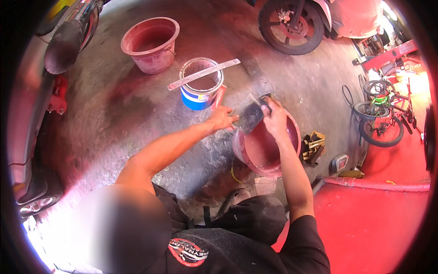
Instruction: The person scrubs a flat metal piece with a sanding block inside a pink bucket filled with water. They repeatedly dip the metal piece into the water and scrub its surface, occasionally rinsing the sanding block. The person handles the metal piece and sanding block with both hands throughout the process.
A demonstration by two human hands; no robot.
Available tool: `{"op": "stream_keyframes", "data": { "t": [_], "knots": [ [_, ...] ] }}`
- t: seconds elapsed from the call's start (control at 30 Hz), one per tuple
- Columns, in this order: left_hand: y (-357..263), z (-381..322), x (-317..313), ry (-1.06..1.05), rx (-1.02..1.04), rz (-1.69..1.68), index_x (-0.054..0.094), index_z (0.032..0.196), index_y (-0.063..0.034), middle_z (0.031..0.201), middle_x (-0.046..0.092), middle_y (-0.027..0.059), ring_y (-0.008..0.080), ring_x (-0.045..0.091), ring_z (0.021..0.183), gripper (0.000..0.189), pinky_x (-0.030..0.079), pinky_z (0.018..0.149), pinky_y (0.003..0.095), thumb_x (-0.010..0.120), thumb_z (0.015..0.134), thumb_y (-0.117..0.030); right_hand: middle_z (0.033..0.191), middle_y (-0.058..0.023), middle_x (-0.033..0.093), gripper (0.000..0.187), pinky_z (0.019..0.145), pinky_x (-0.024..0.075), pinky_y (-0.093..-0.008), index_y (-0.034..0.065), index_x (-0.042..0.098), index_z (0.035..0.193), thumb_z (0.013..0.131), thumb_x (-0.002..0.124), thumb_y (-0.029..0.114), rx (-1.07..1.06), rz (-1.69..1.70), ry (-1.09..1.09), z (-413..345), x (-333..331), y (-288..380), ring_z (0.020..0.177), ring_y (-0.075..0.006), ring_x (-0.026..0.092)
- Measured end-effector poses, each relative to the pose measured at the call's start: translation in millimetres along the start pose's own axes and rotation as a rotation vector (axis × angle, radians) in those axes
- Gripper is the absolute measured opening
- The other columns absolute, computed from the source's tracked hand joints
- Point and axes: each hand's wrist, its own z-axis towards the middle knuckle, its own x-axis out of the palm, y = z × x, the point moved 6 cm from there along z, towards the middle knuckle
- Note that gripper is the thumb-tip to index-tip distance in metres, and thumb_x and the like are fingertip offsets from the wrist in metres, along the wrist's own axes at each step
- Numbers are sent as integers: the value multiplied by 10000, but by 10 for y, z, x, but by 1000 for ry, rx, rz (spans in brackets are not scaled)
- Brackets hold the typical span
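My right hand grips a small dark object above the rim of a pink plastic tub. Beside it, between my two hands, is a flat grey sheet with a pale upper edge; its exact kind is unclear. My left hand is at the sheet's left side, fingers partly extended, and whether it grips the sheet cannot be made out. Cloudy pinkish liquid lies in the tub. Close to my left hand stands an open blue-and-white paint can with a flat metal strip across its mouth.
Another pink tub stands farther off. A motorcycle wheel is at the top and a car at the left. On the right are bicycles, a red panel and brass-coloured pieces. A pale sheet lies below the near tub.
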Motion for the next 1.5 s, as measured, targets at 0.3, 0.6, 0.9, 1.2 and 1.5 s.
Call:
{"op": "stream_keyframes", "data": {
  "t": [0.3,0.6,0.9,1.2,1.5],
  "knots": [
    [54,64,55,22,-21,81,573,1198,160,996,703,181,223,733,751,462,587,610,315,673,953,-219,1189,-202,669,359,942,511,-431,41,697,1189,835,710,100,-282,-121,-1,-695,231,230,1033,-372,619],
    [81,88,43,34,-45,-65,645,1135,79,943,696,138,205,729,763,345,595,621,309,666,956,-215,1199,-179,667,328,930,507,-463,72,718,1160,834,691,94,-130,-98,-69,-368,148,162,1062,-370,609],
    [2,71,21,36,-2,-5,659,1107,75,890,700,126,188,724,735,325,577,592,295,668,951,-210,1153,-194,677,334,930,511,-453,49,710,1153,821,705,90,-38,-82,-131,-249,98,80,1044,-368,618],
    [-86,18,53,36,32,10,652,1117,79,897,698,119,188,717,731,357,600,612,299,682,947,-234,1169,-189,679,325,921,511,-443,49,704,1149,825,695,72,-171,-90,-72,-382,159,165,1040,-375,622],
    [-220,-86,51,17,17,95,653,1133,69,880,697,110,171,712,736,352,590,612,301,680,949,-230,1227,-185,665,318,929,515,-442,42,709,1162,849,701,99,-254,-58,-54,-749,250,196,1062,-381,624]
  ]
}}
